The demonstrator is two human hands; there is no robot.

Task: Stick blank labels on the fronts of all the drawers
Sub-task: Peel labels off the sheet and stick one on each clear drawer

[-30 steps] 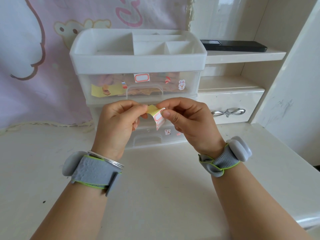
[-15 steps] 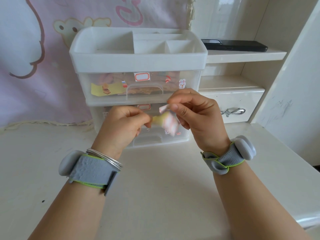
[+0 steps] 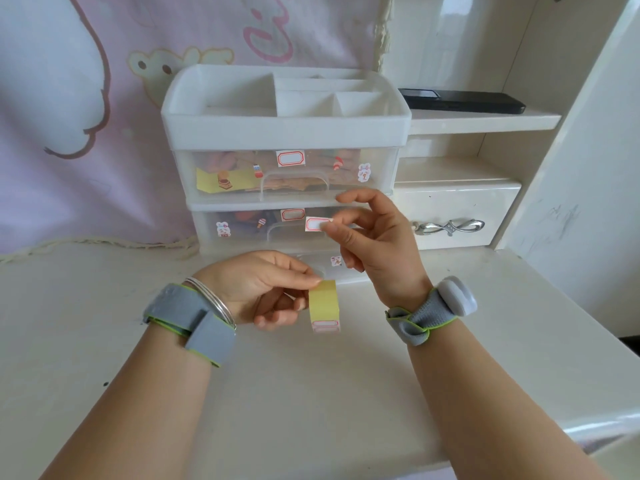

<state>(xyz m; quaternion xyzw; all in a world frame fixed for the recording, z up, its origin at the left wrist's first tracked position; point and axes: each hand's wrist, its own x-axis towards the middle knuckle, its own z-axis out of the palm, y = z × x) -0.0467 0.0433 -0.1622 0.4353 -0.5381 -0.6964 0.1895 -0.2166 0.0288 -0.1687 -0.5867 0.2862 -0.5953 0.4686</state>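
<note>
A clear plastic drawer unit point(image 3: 194, 174) stands at the back of the desk. Its top drawer carries a red-framed blank label point(image 3: 290, 158), and the middle drawer carries another label point(image 3: 292, 214). The bottom drawer point(image 3: 341, 271) is mostly hidden behind my hands. My right hand point(image 3: 375, 242) pinches a loose blank label point(image 3: 317, 224) in front of the middle drawer, just right of its stuck label. My left hand point(image 3: 258, 289) is lower, holding the yellow backing strip point(image 3: 323, 303), which hangs down with one label left at its bottom end.
The unit's open top tray point(image 3: 284, 126) has dividers. To the right is a cream shelf point(image 3: 485, 121) with a black phone point(image 3: 464, 101) on it, and below it a drawer with a silver bow handle point(image 3: 450, 226). A pink cloth point(image 3: 86, 116) hangs behind.
The label has come off the yellow strip. My right hand has lifted away with it toward the middle drawer, and my left hand has dropped lower with the strip.
</note>
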